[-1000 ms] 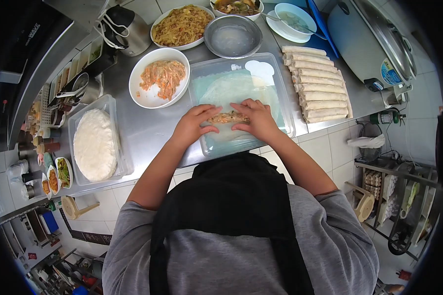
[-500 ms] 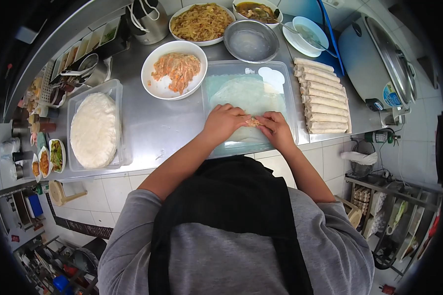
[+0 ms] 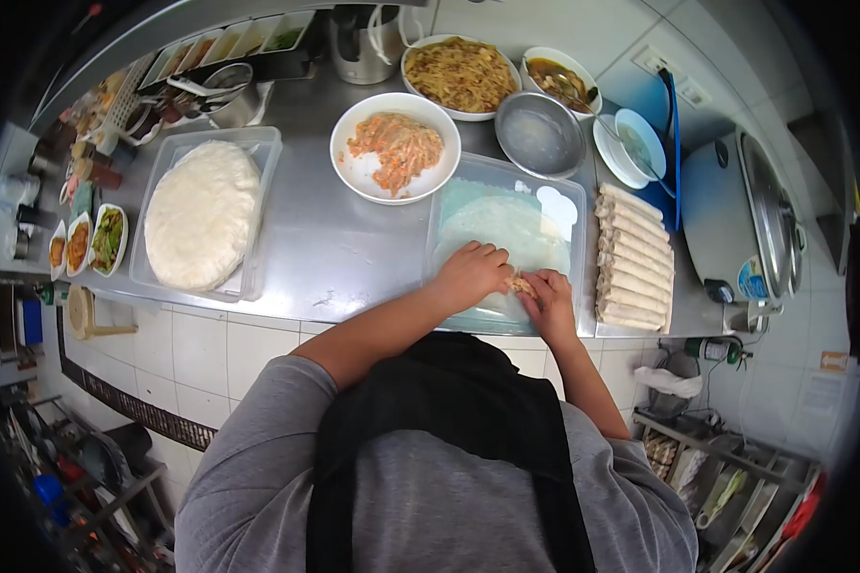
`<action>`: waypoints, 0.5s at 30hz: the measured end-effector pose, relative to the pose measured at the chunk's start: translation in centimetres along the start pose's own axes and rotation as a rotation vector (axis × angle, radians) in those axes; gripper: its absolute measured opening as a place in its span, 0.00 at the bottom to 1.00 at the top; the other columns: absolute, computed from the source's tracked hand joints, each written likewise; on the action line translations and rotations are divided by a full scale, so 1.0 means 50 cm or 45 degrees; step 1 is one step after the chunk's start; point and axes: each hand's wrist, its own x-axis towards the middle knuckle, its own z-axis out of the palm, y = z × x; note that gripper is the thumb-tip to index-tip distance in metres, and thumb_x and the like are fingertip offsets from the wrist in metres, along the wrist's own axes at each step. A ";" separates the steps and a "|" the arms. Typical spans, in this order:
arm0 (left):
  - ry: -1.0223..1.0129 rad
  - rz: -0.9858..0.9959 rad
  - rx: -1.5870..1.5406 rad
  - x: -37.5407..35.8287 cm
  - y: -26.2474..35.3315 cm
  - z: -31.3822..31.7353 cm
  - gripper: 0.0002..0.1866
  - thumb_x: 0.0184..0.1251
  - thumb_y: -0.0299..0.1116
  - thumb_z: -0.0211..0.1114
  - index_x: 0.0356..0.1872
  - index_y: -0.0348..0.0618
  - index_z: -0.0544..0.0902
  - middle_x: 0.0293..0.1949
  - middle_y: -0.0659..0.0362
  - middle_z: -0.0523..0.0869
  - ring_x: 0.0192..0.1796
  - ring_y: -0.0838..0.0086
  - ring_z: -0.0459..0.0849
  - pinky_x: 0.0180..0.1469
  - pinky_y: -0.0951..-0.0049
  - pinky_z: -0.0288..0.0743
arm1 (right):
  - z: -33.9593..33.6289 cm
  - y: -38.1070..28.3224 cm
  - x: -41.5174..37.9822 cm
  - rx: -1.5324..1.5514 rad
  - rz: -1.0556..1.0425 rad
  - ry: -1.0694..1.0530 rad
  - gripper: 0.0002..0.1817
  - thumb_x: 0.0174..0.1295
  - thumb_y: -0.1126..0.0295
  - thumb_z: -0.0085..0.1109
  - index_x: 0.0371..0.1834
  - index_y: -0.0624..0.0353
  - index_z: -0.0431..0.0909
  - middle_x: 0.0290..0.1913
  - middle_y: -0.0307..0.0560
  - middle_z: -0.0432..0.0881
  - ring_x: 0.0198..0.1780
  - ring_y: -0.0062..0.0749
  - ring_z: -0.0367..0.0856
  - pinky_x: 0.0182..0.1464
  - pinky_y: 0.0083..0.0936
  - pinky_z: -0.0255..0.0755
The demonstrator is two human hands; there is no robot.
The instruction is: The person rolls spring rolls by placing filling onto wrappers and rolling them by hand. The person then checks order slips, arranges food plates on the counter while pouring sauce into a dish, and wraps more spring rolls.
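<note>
A thin round spring roll wrapper [image 3: 492, 233] lies on a translucent plastic lid [image 3: 448, 198] in front of me. On its near part is a small strip of orange-pink filling [image 3: 519, 285]. My left hand [image 3: 475, 275] pinches the strip's left end with curled fingers. My right hand [image 3: 550, 304] presses at its other end, fingers closed around it. Part of the filling is hidden under the fingertips. A white bowl [image 3: 344, 164] beyond my left hand holds more of the filling. To the right, several rolled spring rolls [image 3: 633, 258] lie in a stacked row.
A stack of round wrappers [image 3: 204, 217] sits in a clear plastic container [image 3: 269, 159] at the left. Behind the lid stand a metal bowl [image 3: 542, 134], a bowl of cooked shredded food [image 3: 459, 76] and a soup bowl [image 3: 556, 76]. A large cooker [image 3: 726, 205] stands at the right.
The camera view has turned, so the counter appears shifted and tilted. Both hands stay at the filling on the wrapper, with only slight finger movement.
</note>
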 end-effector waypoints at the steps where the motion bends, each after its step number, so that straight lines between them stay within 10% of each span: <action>1: -0.012 -0.004 0.018 0.000 0.007 -0.019 0.30 0.53 0.50 0.72 0.59 0.57 0.82 0.44 0.63 0.79 0.47 0.70 0.79 0.50 0.65 0.68 | -0.013 -0.009 0.008 -0.047 0.038 -0.065 0.30 0.49 0.65 0.77 0.58 0.55 0.80 0.53 0.49 0.76 0.55 0.48 0.74 0.59 0.43 0.68; 5: 0.400 -0.130 0.042 -0.041 0.000 -0.101 0.33 0.49 0.57 0.73 0.58 0.58 0.82 0.45 0.63 0.78 0.45 0.68 0.78 0.48 0.65 0.65 | -0.046 -0.056 0.095 0.021 -0.124 0.087 0.42 0.47 0.58 0.79 0.67 0.58 0.72 0.58 0.52 0.73 0.60 0.51 0.71 0.63 0.44 0.65; 12: 0.760 -0.546 0.308 -0.143 -0.153 -0.249 0.18 0.62 0.32 0.69 0.54 0.49 0.81 0.52 0.54 0.79 0.55 0.57 0.78 0.56 0.57 0.71 | 0.048 -0.266 0.360 -0.166 -0.678 -0.280 0.50 0.52 0.47 0.74 0.71 0.71 0.64 0.73 0.62 0.66 0.75 0.55 0.62 0.76 0.41 0.58; 15: 0.859 -0.606 0.342 -0.181 -0.167 -0.283 0.18 0.61 0.32 0.70 0.53 0.49 0.82 0.54 0.55 0.79 0.54 0.58 0.78 0.55 0.59 0.71 | 0.101 -0.317 0.440 -0.300 -0.326 -0.543 0.49 0.56 0.46 0.70 0.72 0.71 0.62 0.74 0.65 0.63 0.76 0.56 0.61 0.75 0.41 0.59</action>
